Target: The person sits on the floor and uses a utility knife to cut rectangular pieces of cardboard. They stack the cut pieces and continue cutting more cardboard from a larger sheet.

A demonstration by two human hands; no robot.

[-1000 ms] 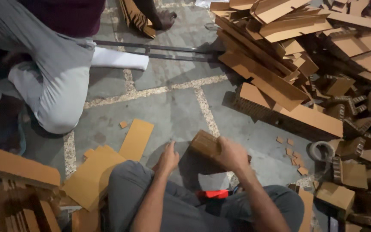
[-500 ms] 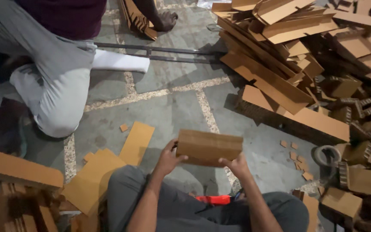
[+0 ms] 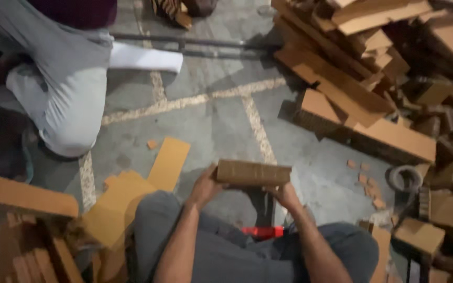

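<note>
I hold a stack of brown cardboard pieces [image 3: 254, 173] flat and level between both hands, just above my knees. My left hand [image 3: 204, 186] grips its left end and my right hand [image 3: 285, 195] grips its right end from below. My legs in grey trousers fill the bottom of the head view. A red tool [image 3: 262, 231] lies on the floor between my knees, under the stack.
A large heap of cardboard strips [image 3: 373, 78] fills the right side. Flat cardboard sheets [image 3: 132, 194] lie on the concrete floor to my left. Another person's bent knee [image 3: 69, 105] in grey trousers is at the upper left. A tape roll [image 3: 403, 178] sits at right.
The cardboard stack, first low and tilted in my hands, has been lifted and turned level. The camera has also moved closer to the floor.
</note>
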